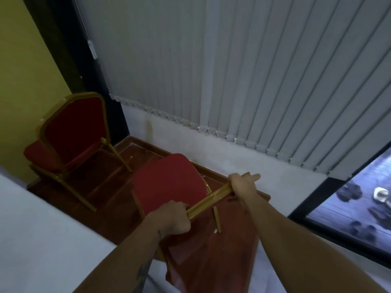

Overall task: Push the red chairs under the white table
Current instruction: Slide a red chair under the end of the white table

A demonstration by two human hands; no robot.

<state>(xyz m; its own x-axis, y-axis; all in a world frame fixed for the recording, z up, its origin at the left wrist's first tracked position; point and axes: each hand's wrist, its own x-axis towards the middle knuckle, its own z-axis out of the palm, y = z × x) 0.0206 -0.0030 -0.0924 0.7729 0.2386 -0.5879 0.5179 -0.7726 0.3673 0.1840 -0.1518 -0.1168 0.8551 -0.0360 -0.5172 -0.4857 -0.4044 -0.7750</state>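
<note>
A red chair [169, 182] with a gold frame stands just in front of me, seen from above. My left hand [171, 218] is closed around the left end of its gold top rail. My right hand [243, 185] grips the right end of that rail, with the index finger stretched out. A second red chair [74, 127], also gold-framed, stands farther off at the left, its seat tucked against the white table [42, 229]. The white table fills the lower left, and its edge runs diagonally beside the near chair.
Grey vertical blinds [232, 70] cover the far wall above a pale skirting wall. A yellow wall [25, 70] and a dark door frame stand at the left. The floor is reddish wood [222, 250]. A dark-framed glass pane [349, 212] is at the right.
</note>
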